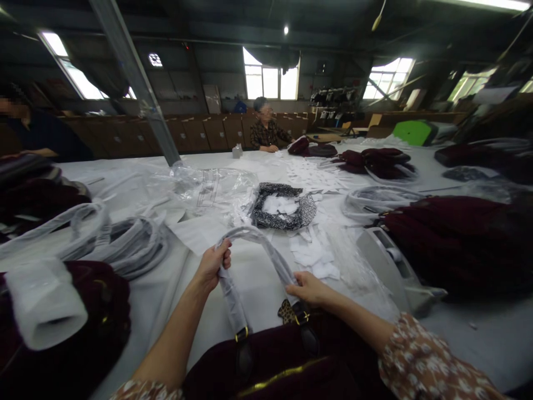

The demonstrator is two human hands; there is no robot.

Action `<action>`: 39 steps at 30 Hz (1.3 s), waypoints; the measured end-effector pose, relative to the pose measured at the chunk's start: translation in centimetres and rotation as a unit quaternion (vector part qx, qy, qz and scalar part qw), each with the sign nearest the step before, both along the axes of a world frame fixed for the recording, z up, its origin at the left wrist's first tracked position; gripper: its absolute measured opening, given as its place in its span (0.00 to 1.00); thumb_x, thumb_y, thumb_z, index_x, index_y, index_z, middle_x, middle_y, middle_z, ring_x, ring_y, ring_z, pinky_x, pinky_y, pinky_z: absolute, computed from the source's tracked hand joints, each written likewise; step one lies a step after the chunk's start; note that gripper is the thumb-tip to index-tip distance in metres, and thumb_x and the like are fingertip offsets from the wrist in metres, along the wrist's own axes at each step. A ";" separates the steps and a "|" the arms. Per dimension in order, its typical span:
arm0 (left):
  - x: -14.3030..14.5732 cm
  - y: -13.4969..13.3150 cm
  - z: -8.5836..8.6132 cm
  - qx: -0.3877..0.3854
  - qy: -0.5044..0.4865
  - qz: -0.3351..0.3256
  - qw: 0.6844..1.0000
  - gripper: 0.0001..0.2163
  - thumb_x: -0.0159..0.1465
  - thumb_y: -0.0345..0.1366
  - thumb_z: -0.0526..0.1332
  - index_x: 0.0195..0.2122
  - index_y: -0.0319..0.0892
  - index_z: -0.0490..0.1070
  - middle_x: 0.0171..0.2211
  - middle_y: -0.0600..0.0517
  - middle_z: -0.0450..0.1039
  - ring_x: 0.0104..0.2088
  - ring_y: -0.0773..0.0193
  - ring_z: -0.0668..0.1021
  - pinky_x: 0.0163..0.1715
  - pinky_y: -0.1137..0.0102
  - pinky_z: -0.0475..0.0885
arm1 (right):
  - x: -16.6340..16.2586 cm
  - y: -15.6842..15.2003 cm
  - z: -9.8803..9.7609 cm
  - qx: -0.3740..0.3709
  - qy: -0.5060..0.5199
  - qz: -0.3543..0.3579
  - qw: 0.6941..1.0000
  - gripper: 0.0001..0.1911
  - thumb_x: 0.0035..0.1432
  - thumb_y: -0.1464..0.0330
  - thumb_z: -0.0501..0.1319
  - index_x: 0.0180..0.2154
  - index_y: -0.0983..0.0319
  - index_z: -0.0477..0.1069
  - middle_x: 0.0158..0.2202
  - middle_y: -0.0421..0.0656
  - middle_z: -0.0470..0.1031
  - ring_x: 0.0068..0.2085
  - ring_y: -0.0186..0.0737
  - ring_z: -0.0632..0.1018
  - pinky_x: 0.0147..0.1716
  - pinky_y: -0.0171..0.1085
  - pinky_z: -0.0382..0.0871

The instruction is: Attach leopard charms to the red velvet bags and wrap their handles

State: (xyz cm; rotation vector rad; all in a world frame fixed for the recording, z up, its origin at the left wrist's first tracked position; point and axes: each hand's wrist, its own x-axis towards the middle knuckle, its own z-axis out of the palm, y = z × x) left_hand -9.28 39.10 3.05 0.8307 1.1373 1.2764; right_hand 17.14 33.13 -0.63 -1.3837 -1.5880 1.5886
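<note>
A dark maroon handbag [275, 355] with a gold zipper lies in front of me at the table's near edge. Its handle [250, 230], wrapped in whitish translucent film, arches up from gold rings. My left hand [214, 264] is closed around the handle's left side. Lower on the right side, close to the ring, my right hand [308, 288] pinches the wrapped handle between thumb and fingers. A leopard-print tag [286, 312] hangs by the right ring.
A black-and-white patterned container [278, 222] holds white paper pieces. A grey tape dispenser [387, 266] stands right, beside maroon bags [449, 239]. Wrapped handles [141, 244] and another bag [100, 311] lie left. A metal post [141, 83] rises beyond. Two people are across the table.
</note>
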 end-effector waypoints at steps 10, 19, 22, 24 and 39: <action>1.9 -0.9 4.2 0.089 0.155 -0.137 0.974 0.19 0.58 0.49 0.57 0.46 0.43 0.67 0.28 0.55 0.68 0.18 0.74 0.66 0.16 0.77 0.61 | -0.9 5.2 7.6 0.206 0.028 -0.067 0.976 0.29 0.52 0.55 0.62 0.51 0.64 0.63 0.39 0.46 0.74 0.39 0.40 0.75 0.38 0.38 0.69; 2.4 -1.6 3.6 -0.017 0.046 -0.213 0.976 0.17 0.52 0.47 0.65 0.32 0.37 0.70 0.30 0.48 0.71 0.26 0.68 0.73 0.25 0.75 0.69 | -3.5 6.4 10.5 0.111 0.220 -0.124 0.961 0.23 0.49 0.48 0.61 0.29 0.62 0.61 0.13 0.30 0.57 0.11 0.24 0.55 0.09 0.26 0.47; 2.1 -1.6 2.1 -0.018 -0.048 -0.091 0.995 0.18 0.52 0.48 0.64 0.22 0.39 0.62 0.21 0.55 0.65 0.16 0.76 0.65 0.15 0.79 0.60 | -2.2 6.1 8.8 0.100 0.160 -0.136 0.973 0.22 0.48 0.50 0.62 0.28 0.62 0.62 0.13 0.30 0.55 0.12 0.24 0.54 0.10 0.27 0.46; 1.6 -1.2 1.2 -0.008 -0.122 0.005 0.992 0.20 0.51 0.48 0.65 0.21 0.40 0.56 0.18 0.59 0.61 0.13 0.79 0.58 0.12 0.81 0.54 | -1.1 5.1 6.8 0.079 0.076 -0.120 0.987 0.21 0.48 0.51 0.62 0.27 0.62 0.64 0.13 0.30 0.55 0.13 0.25 0.55 0.11 0.27 0.47; 0.6 -0.1 -1.7 -0.069 -0.010 0.116 0.991 0.19 0.49 0.50 0.64 0.26 0.39 0.64 0.21 0.54 0.69 0.15 0.73 0.67 0.14 0.77 0.62 | 4.6 -2.7 3.3 0.051 -0.092 0.249 0.963 0.13 0.54 0.61 0.60 0.40 0.60 0.72 0.25 0.35 0.63 0.26 0.30 0.63 0.26 0.28 0.55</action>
